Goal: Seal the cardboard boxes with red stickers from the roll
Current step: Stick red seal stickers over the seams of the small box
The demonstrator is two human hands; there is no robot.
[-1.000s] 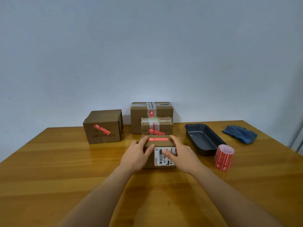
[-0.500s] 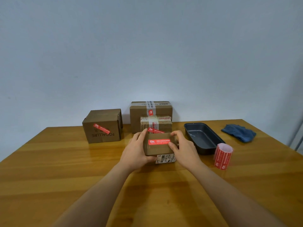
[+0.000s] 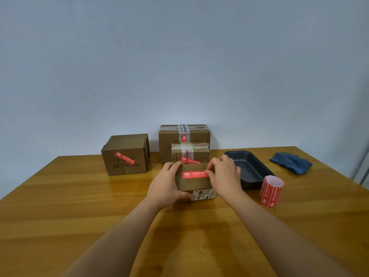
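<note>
At the far left of the tabletop (image 3: pixel 60 206) we see a cardboard box printed FOCALLURE (image 3: pixel 125 154), upside down, with a red sticker slanted across its near face. Right of it, against the wall, stands a taller taped box (image 3: pixel 184 134), and just in front of that a smaller taped box (image 3: pixel 190 152), each carrying a red sticker. Nearer to us, at the centre, our left hand (image 3: pixel 165 186) has its grip closed around the left side of the small box (image 3: pixel 194 181), thumb on the far top edge and fingers under the near bottom edge, so the box sits tilted with its barcode label low and facing us. A red sticker (image 3: pixel 193 174) runs across its upturned face. Our right hand (image 3: pixel 225 174) curls over the box's right end, its thumb pressing the sticker's right end. Right of our hands lie a dark baking tin (image 3: pixel 249 166), the sticker roll (image 3: pixel 271 191) standing upright near it, and a blue cloth (image 3: pixel 290 162) at the far right.
</note>
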